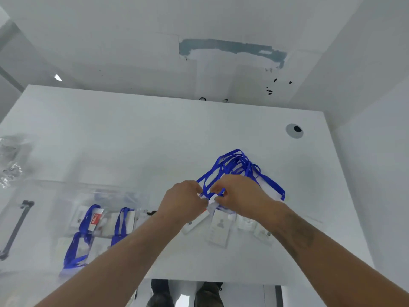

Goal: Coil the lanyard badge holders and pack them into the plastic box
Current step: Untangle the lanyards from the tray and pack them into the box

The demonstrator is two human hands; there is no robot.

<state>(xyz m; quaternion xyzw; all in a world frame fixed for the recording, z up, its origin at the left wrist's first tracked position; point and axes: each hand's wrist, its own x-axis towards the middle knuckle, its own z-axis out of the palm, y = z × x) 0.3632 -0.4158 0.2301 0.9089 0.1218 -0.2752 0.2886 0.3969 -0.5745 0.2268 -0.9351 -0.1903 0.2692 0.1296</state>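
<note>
White table: left hand and right hand both pinching blue lanyard above badge holders; plastic box left.

Blue lanyards lie in a tangled heap of loops at 1 o'clock from centre, uncoiled. Their clear badge holders lie flat in a row just below, toward 5 o'clock. Clear plastic box sits at 8 o'clock, already containing several coiled blue lanyards with holders.
</note>
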